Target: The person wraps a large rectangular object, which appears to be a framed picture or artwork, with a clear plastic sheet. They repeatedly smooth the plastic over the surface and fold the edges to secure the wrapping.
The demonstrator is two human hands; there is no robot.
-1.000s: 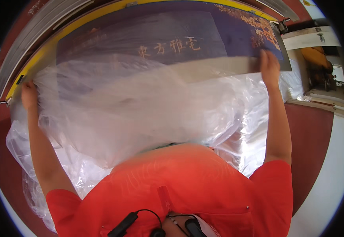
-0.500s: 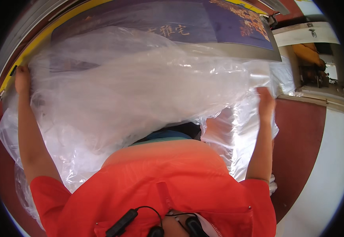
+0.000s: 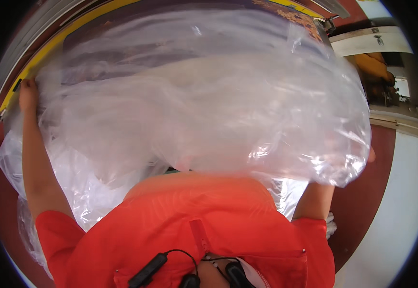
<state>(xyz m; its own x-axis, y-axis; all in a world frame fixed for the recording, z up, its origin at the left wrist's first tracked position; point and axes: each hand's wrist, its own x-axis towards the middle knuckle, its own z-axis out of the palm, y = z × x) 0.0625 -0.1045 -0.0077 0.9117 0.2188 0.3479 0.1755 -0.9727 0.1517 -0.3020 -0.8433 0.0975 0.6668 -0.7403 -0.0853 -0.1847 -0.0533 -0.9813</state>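
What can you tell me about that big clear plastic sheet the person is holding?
The clear plastic sheet is thin, glossy and crinkled, billowing over most of the view. It veils a dark printed board with a yellow edge. The left hand grips its upper left corner; the right hand is almost hidden behind its bunched right edge. Its lower folds hang by the orange shirt.

Wide bench [image 3: 50,45] with a yellow edge strip and grey metal rim, dark purple printed sheet [image 3: 137,19] lying flat on its top, large crumpled clear plastic sheet [image 3: 209,110] billowing over most of it, red-brown floor [image 3: 357,211] below
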